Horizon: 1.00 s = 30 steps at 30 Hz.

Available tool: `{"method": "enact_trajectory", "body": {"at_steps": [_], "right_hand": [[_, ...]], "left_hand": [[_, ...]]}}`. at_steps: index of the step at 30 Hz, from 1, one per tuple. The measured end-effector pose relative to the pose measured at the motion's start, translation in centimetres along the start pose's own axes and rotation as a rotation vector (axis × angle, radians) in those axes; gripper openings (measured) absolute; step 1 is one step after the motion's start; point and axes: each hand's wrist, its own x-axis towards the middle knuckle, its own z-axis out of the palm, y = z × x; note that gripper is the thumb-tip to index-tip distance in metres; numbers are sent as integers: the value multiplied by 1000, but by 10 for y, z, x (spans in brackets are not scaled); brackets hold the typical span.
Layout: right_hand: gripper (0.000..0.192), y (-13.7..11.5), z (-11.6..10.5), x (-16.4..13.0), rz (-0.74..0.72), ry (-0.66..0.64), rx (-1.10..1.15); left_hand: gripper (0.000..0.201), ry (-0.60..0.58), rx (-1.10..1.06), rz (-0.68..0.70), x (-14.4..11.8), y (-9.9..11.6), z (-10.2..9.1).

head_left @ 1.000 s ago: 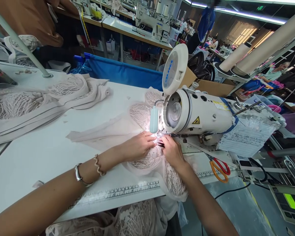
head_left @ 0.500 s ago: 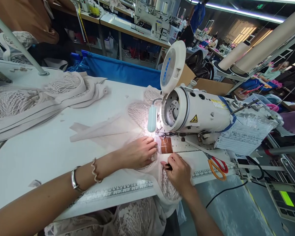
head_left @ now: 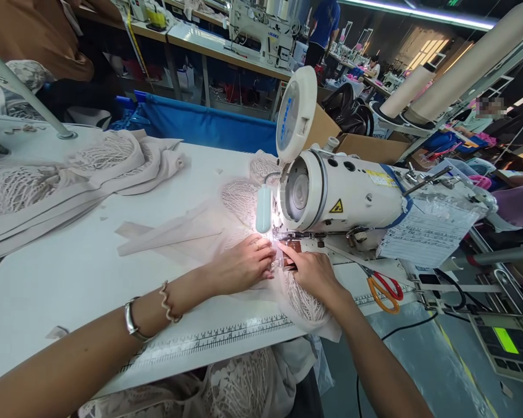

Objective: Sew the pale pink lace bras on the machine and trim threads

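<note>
My left hand (head_left: 248, 264), with a bracelet and a wavy band at the wrist, has its fingers bent together on the beige lace fabric (head_left: 239, 200), left of the needle area. The index finger of my right hand (head_left: 311, 270) stretches to the brightly lit spot under the sewing machine (head_left: 344, 188). A small dark tool (head_left: 290, 267) shows beneath its curled fingers; its kind is hard to make out. Netted lace hangs below that hand over the table edge. A pale green lamp (head_left: 264, 209) hides part of the needle area.
More beige lace pieces (head_left: 126, 162) lie at the left of the white table (head_left: 91, 278). Orange-and-red-handled scissors (head_left: 383, 293) rest at the right edge, near a control panel (head_left: 505, 342). A printed ruler (head_left: 226, 337) runs along the front; a blue cloth bin (head_left: 200, 125) stands behind.
My right hand has moved up and left to the needle area, its index finger now extended. The lace edge has shifted with it. The machine's round end wheel looks blurred now.
</note>
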Motion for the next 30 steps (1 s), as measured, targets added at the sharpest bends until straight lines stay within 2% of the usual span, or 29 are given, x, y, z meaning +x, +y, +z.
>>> {"method": "enact_trajectory", "body": {"at_steps": [9,16,21,26,30], "right_hand": [[63,8,8,9,-107,137,27],[64,12,11,13,-144,190,30],[50,17,16,15,-229,258,51],[48,18,13,17,-200,206,56],[51,17,6,19,-164,169,15]], "left_hand": [[39,-69,91,-68,-1,0,-8],[45,-75,129,-82,-2,-1,-9],[51,-65,96,-89,-3,-2,-8],[50,-74,124,-104,-3,-1,-7],[53,-65,65,-100,-2,-3,-7]]}}
